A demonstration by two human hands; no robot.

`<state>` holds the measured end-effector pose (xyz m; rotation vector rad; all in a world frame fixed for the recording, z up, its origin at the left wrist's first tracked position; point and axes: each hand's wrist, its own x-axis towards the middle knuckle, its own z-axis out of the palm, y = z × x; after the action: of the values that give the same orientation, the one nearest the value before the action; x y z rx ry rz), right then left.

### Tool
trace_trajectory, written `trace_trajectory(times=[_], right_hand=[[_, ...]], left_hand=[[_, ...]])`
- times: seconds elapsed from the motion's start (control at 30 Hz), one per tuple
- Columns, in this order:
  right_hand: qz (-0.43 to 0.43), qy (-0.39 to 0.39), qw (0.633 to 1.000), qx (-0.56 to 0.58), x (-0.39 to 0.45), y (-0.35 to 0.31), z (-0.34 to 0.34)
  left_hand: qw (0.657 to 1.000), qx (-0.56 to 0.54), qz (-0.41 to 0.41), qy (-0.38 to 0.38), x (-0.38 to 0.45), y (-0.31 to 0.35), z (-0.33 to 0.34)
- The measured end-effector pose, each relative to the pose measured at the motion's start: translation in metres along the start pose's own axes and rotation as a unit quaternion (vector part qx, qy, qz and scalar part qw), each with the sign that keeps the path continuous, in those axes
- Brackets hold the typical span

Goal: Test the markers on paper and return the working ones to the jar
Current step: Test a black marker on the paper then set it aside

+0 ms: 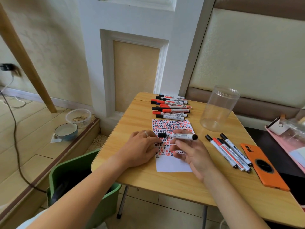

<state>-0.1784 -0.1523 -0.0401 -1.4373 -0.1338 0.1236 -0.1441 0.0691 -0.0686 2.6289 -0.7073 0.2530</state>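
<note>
Right hand [189, 151] grip holds a capped marker [179, 136] level over the paper [173, 164] mid-bench, left hand [142, 147] flat with fingers pressing the paper's left edge, empty jar [217, 109] beyond the paper's right corner, untested markers [170, 106] just behind the paper.

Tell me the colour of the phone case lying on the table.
Orange, with a dark oval cutout; the phone case shows in the head view, at the table's right edge.
</note>
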Motion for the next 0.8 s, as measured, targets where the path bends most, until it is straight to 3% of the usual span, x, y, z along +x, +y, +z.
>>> trace_trajectory(times=[0.1,0.33,0.57,0.8], right_hand=[[-0.003,0.013,0.997,-0.071,0.0,0.006,0.004],[-0.016,0.023,0.993,-0.114,-0.004,0.009,0.007],[-0.048,0.08,0.975,-0.201,-0.002,0.017,0.017],[-0.018,0.087,0.965,-0.247,-0.001,0.02,0.024]], left_hand=[[1.0,0.011,-0.012,-0.012,0.002,-0.001,0.001],[0.997,0.033,-0.037,-0.055,0.002,-0.004,0.003],[0.998,0.012,-0.044,-0.044,0.002,-0.007,0.008],[0.998,0.014,-0.045,-0.041,0.002,-0.007,0.008]])
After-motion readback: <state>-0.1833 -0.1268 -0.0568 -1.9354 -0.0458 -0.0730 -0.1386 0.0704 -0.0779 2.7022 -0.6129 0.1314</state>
